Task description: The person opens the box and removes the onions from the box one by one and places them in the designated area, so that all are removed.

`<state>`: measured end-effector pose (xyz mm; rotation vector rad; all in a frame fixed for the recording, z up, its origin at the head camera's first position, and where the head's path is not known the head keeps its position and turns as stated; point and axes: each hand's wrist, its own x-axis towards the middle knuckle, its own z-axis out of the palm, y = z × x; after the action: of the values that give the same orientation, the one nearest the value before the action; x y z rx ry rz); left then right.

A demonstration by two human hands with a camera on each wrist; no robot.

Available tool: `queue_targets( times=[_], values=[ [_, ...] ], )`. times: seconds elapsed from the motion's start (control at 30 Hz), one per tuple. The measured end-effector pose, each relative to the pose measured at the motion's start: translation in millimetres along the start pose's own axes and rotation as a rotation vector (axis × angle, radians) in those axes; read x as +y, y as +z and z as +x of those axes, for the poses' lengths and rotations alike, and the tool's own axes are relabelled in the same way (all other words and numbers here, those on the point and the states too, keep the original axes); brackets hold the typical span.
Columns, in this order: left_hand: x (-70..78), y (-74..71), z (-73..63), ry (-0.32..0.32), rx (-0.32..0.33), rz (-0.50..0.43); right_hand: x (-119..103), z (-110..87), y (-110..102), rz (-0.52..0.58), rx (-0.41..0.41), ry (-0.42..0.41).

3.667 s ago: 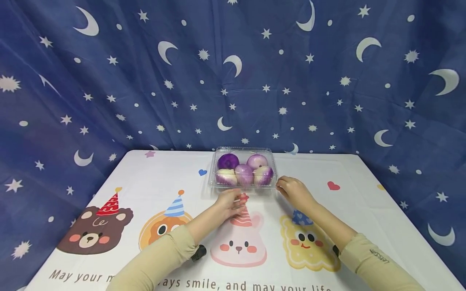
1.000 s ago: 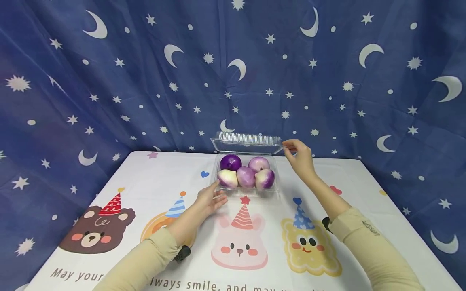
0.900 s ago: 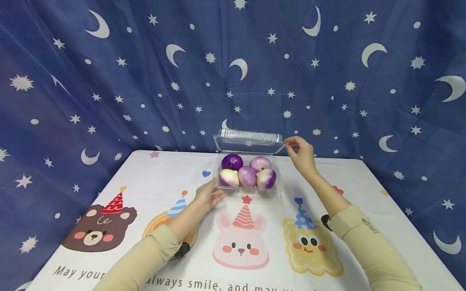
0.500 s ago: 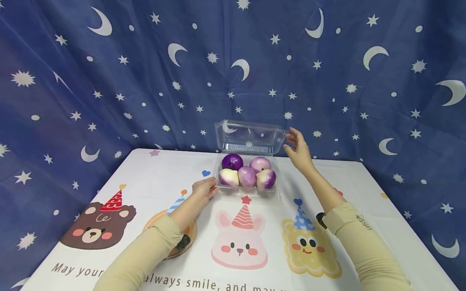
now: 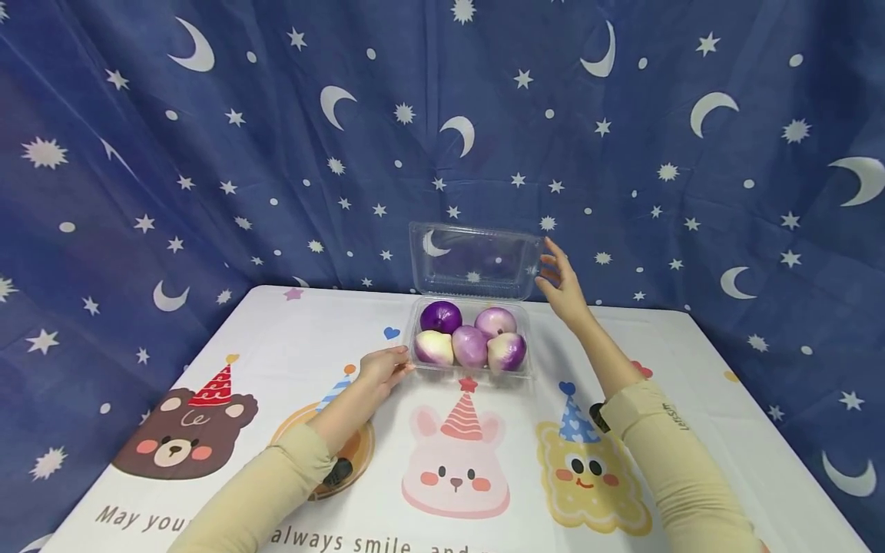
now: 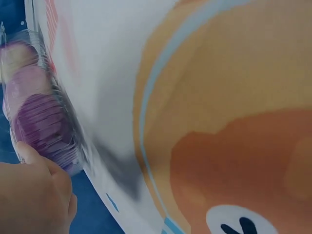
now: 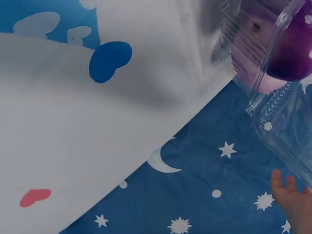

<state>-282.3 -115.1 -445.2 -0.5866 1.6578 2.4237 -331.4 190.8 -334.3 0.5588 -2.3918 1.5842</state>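
Observation:
Several purple-and-white onions (image 5: 470, 346) sit in a clear plastic clamshell box (image 5: 477, 372) at the back of the table. Its hinged lid (image 5: 477, 261) stands nearly upright behind them. At the box's front left corner, my left hand (image 5: 379, 370) grips the rim, with the thumb on top in the left wrist view. My right hand (image 5: 563, 286) is at the lid's right edge. Its fingers are fairly straight and spread, the tips at or against the plastic. The right wrist view shows those fingers (image 7: 277, 183) beside the lid.
A white tablecloth (image 5: 698, 430) with printed cartoon faces covers the table. Directly behind the table's far edge hangs a dark blue curtain (image 5: 622, 153) with moons and stars, close to the raised lid.
The box lid has swung from closed up to nearly upright, my right hand rising along with it. My left hand has moved from the box's front to its left corner and taken hold there.

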Motion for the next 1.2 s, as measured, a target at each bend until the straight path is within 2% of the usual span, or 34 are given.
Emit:
queue_targets(
  times=[0.03,0.13,0.23,0.4,0.63,0.87,1.2],
  values=[
    [7.8,7.1,-16.7,-0.031,0.038,0.029,-3.6,-1.3,0.7,0.008,-0.009,0.004],
    [12.6,10.8,-34.2,-0.049,0.016,0.02,-11.9,-3.3,3.0,0.025,-0.019,0.022],
    [15.1,11.1,-45.2,-0.066,-0.01,0.023,-13.5,-3.7,3.8,0.046,-0.018,0.034],
    [10.8,8.2,-49.1,-0.072,-0.033,0.043,-9.0,-2.9,3.7,0.098,0.003,0.052],
    [8.9,-3.1,-50.9,-0.075,-0.079,0.061,23.4,6.1,0.1,0.081,0.052,0.114],
    [7.9,-0.7,-57.5,-0.066,-0.146,0.162,28.3,1.6,4.3,0.133,-0.006,0.287],
    [4.2,-5.9,-67.1,-0.078,-0.173,0.162,41.4,-13.3,20.9,0.246,-0.022,0.45]
  ],
)
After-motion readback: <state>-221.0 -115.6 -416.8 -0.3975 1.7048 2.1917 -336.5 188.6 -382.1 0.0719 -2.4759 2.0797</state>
